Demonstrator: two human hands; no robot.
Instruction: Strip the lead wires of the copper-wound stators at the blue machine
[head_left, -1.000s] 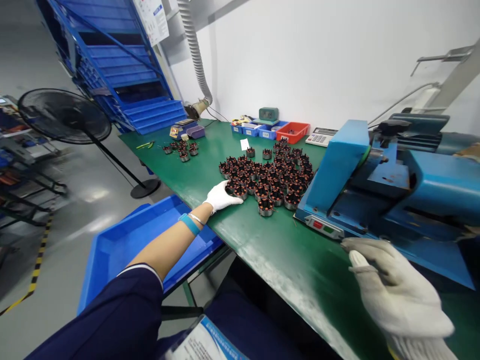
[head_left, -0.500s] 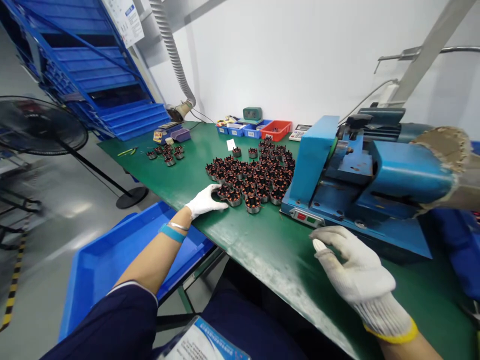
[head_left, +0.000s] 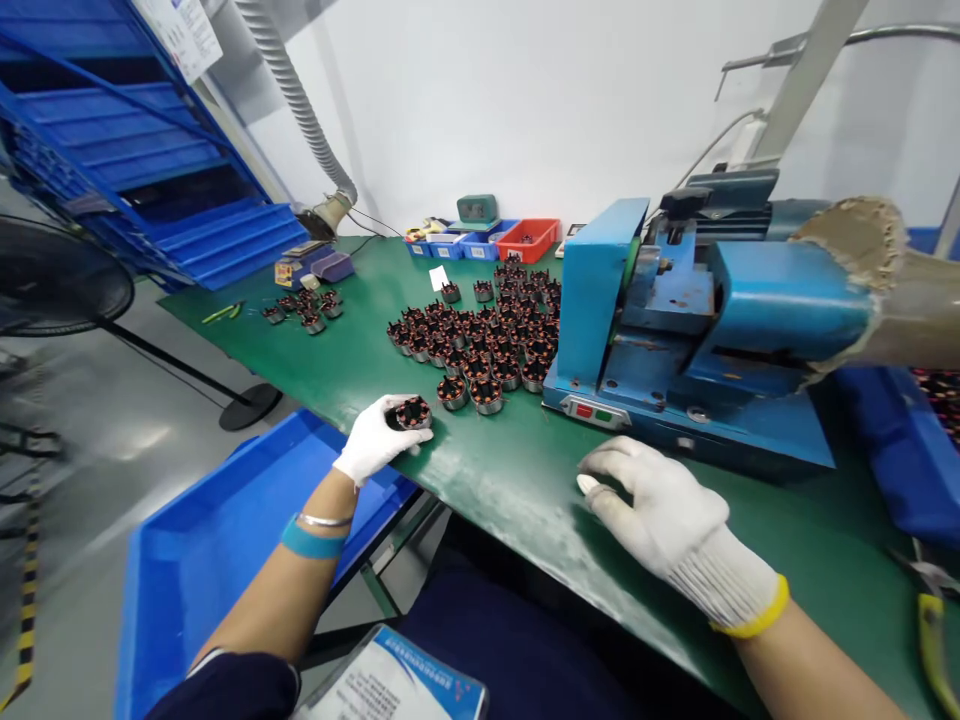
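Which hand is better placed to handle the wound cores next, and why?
Probably the left hand: its fingers hold a wound core near the other cores. The right hand looks empty, beside the blue machine.

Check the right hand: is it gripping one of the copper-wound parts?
No, the right hand holds no part; its curled fingers are apart from the cluster.
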